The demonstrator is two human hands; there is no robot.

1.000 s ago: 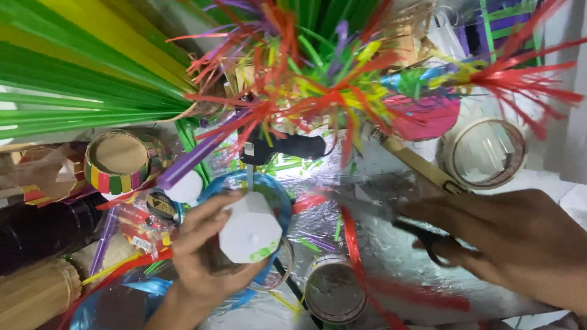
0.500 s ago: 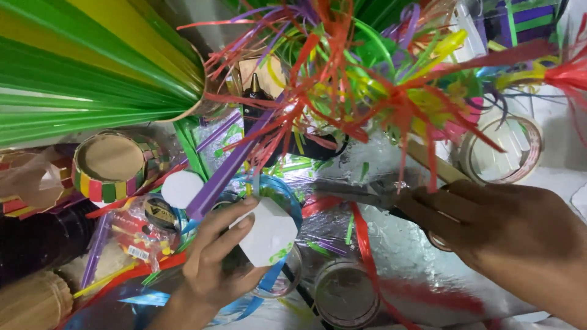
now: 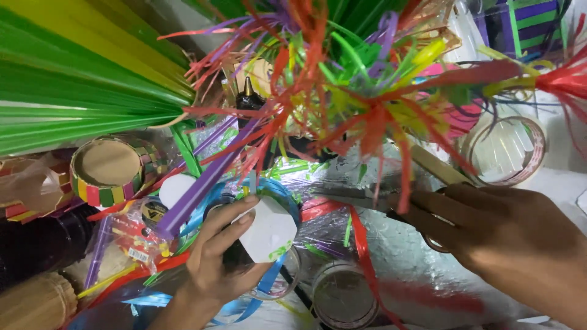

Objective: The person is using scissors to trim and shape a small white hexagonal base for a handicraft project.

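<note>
Holding a white faceted paper piece (image 3: 269,229), the left hand (image 3: 223,256) sits near the front edge of the foil-covered work surface (image 3: 416,244); thumb and fingers are clamped on the piece, the index finger laid along its upper edge. A small green scrap clings to the piece's lower corner. Under the hand lies a loop of blue ribbon (image 3: 269,284), with a purple strip (image 3: 202,186) slanting across just to its left.

The right hand (image 3: 507,238) rests toward the right edge, fingers curled together through the handles of scissors (image 3: 373,201); the blades point left toward the white piece, just short of it. Whether the blades are parted cannot be told, since coloured strips cross them. A red ribbon (image 3: 361,244) runs down the foil between the two hands.

Above both hands hangs a cluster of frayed strips (image 3: 361,91), red, green, yellow and purple, covering the middle of the surface. A green and yellow fan of strips (image 3: 79,79) fills the far left corner. Below it stands a round woven container (image 3: 110,171) with striped sides. A tape roll (image 3: 507,150) lies near the far right edge, and a clear round lid (image 3: 342,296) sits at the front edge between the hands.
</note>
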